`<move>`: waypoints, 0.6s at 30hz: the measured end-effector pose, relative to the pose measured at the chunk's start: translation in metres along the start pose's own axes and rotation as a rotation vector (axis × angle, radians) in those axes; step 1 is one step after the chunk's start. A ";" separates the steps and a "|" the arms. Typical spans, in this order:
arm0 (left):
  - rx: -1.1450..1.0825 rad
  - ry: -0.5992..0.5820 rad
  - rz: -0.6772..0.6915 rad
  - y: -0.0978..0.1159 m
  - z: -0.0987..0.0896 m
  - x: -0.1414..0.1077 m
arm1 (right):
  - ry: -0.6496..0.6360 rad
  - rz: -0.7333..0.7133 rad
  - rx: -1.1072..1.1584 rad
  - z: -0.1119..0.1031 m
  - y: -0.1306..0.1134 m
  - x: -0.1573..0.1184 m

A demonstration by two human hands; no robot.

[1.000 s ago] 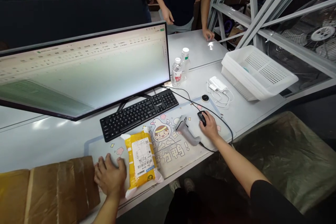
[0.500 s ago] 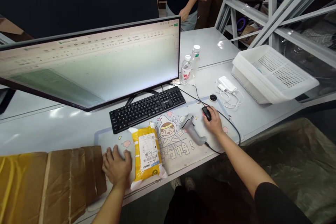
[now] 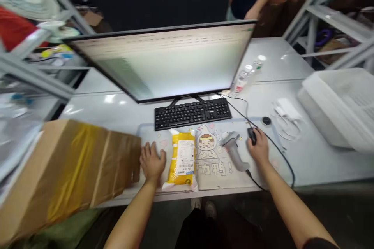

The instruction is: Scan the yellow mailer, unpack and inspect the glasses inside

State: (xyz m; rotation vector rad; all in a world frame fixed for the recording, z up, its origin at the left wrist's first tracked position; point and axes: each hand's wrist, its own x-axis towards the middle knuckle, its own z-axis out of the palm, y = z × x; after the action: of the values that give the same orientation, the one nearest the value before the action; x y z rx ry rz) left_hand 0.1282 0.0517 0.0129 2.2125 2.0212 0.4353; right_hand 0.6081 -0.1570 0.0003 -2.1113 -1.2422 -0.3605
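My left hand lies flat on the printed desk mat, fingers spread, between a brown cardboard box and a yellow-and-white parcel. The parcel bears a white shipping label, face up. On the right, my right hand rests over a black computer mouse, fingers curved round it. A grey barcode scanner lies on the mat between the parcel and the mouse. Behind them is a black keyboard, below a monitor that shows what looks like a spreadsheet, blurred.
Two clear plastic bottles stand right of the monitor. A white charger with cables and a small round black object lie nearby. White baskets sit at the right. Metal shelving flanks the table; people stand behind the monitor.
The view has swung left, so everything sits further right and more of the cardboard box and left shelving shows. Both hands keep their places on the mat and mouse.
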 end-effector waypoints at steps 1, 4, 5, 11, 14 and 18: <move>0.000 -0.013 -0.009 0.001 -0.001 -0.001 | 0.002 -0.009 -0.019 0.000 0.002 -0.002; -0.005 -0.039 -0.023 0.001 -0.004 0.000 | -0.021 -0.010 -0.051 0.003 0.012 -0.003; -0.007 -0.040 -0.028 0.001 -0.004 0.000 | -0.025 -0.005 -0.055 0.005 0.014 -0.003; -0.011 -0.048 -0.037 -0.001 -0.004 -0.002 | -0.048 0.021 -0.051 0.004 0.014 -0.004; -0.023 -0.054 -0.026 -0.001 -0.004 -0.004 | -0.062 0.019 -0.055 0.002 0.013 -0.005; -0.042 -0.046 -0.019 -0.002 -0.004 -0.004 | -0.069 0.004 -0.081 0.004 0.016 -0.004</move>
State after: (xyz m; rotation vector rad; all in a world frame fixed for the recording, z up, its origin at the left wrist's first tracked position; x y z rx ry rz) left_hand 0.1245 0.0479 0.0156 2.1570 1.9896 0.4163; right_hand 0.6187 -0.1625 -0.0113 -2.2114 -1.2824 -0.3447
